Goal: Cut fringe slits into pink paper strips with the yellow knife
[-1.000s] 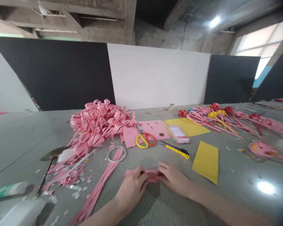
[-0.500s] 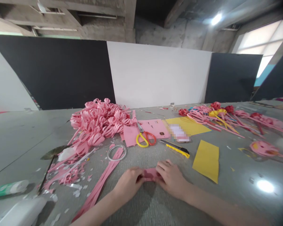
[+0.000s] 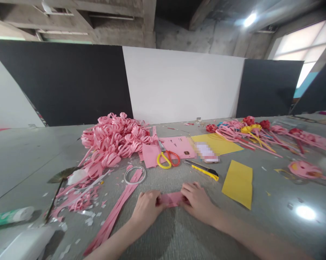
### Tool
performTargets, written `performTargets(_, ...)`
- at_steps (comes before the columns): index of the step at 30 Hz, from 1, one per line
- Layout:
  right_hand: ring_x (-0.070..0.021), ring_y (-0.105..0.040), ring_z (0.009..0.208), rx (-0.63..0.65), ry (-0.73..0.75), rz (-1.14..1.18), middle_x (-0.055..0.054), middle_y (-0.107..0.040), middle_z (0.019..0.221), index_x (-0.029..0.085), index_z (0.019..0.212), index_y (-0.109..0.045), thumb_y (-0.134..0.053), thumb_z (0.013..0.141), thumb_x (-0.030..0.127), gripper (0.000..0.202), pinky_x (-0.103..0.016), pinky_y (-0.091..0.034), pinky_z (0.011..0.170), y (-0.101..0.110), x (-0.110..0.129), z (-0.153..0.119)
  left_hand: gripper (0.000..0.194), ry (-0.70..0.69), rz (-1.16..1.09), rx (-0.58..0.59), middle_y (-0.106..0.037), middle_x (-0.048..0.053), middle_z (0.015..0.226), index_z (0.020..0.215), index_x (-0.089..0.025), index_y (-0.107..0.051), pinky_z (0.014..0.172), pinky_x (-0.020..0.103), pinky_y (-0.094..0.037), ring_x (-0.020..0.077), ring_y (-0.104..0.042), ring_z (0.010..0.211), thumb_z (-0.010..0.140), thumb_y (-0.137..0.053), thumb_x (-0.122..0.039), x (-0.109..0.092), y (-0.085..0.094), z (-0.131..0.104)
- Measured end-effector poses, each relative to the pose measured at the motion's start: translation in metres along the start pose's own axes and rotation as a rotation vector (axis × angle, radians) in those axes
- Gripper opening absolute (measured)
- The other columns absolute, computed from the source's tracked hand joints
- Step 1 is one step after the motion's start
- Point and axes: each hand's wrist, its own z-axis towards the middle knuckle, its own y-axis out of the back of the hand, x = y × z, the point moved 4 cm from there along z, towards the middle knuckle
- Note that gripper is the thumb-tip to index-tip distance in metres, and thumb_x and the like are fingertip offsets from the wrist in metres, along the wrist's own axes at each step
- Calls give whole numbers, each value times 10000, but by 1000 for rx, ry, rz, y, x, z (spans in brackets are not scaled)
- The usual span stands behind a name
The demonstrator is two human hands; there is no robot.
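Note:
Between my hands, low over the grey tabletop, is a short piece of pink paper (image 3: 171, 199). My left hand (image 3: 148, 206) is closed on its left end, thumb and fingers pinched together. At the right end my right hand (image 3: 197, 202) grips the paper the same way; the fingers cover that end. Long pink paper strips (image 3: 116, 213) lie to the left of my left hand, their far end under a roll of clear tape (image 3: 135, 175). Beyond my hands lie scissors (image 3: 168, 159) with yellow and red handles and a yellow utility knife (image 3: 203, 170).
A heap of pink paper flowers (image 3: 116, 139) stands at the back left, with paper scraps (image 3: 84, 202) before it. A phone (image 3: 207, 151), yellow paper (image 3: 238, 184) and finished-looking flowers (image 3: 249, 128) lie to the right. A green-and-white tube (image 3: 11, 216) is at far left.
My left hand has shifted slightly left, and more of the pink paper shows between my hands. My right hand has barely moved.

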Motion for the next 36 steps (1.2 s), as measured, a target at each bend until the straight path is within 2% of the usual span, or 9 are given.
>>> performTargets(6, -139, -445, 742, 11, -6, 3, 11, -486, 759, 176, 674, -451, -427, 847, 370, 262, -299, -260, 683, -1, -1, 0, 81, 69, 22, 55, -592, 1, 739, 706, -185, -549, 648, 270, -287, 175, -532, 719, 709, -521, -261, 7, 2, 3)
performTargets(15, -149, -455, 747, 17, -27, 15, 4, -497, 763, 176, 676, -457, -421, 844, 387, 273, -309, -272, 685, -2, -3, 0, 141, 46, -49, 214, -514, -49, 601, 617, -188, -558, 503, 203, -268, 137, -479, 602, 595, -587, -324, 30, 10, 13)
performTargets(20, -149, -460, 761, 26, -70, 67, 13, -511, 784, 187, 749, -467, -483, 814, 368, 193, -306, -282, 700, 0, -3, 0, 155, 48, -105, 277, -433, -64, 514, 558, -180, -546, 459, 196, -247, 119, -448, 540, 570, -575, -332, 36, 9, 14)
performTargets(25, -151, -464, 791, 38, -98, 70, 13, -516, 817, 198, 782, -480, -515, 794, 365, 171, -299, -294, 707, 2, -3, 0, 163, 25, -146, 363, -411, -69, 460, 522, -178, -559, 435, 202, -234, 103, -410, 479, 572, -551, -333, 41, 11, 15)
performTargets(27, -151, -465, 793, 40, -95, 68, 13, -519, 814, 198, 780, -481, -509, 798, 368, 173, -300, -297, 711, 2, -2, 0, 185, 33, -137, 367, -391, -68, 441, 488, -174, -540, 431, 207, -222, 100, -389, 461, 575, -543, -338, 45, 12, 16)
performTargets(32, -156, -462, 790, 28, -112, 71, 14, -524, 820, 201, 780, -486, -520, 790, 351, 155, -307, -298, 714, 3, -2, 0, 266, 75, -65, 293, -317, -72, 404, 414, -170, -451, 435, 222, -182, 98, -359, 446, 534, -590, -362, 52, 14, 18)
performTargets(36, -157, -461, 797, 28, -100, 71, 14, -525, 817, 202, 782, -488, -524, 788, 364, 166, -308, -299, 724, 2, -2, -1, 258, 82, -65, 330, -407, -63, 410, 425, -175, -491, 434, 210, -219, 105, -413, 454, 540, -598, -380, 51, 16, 17)
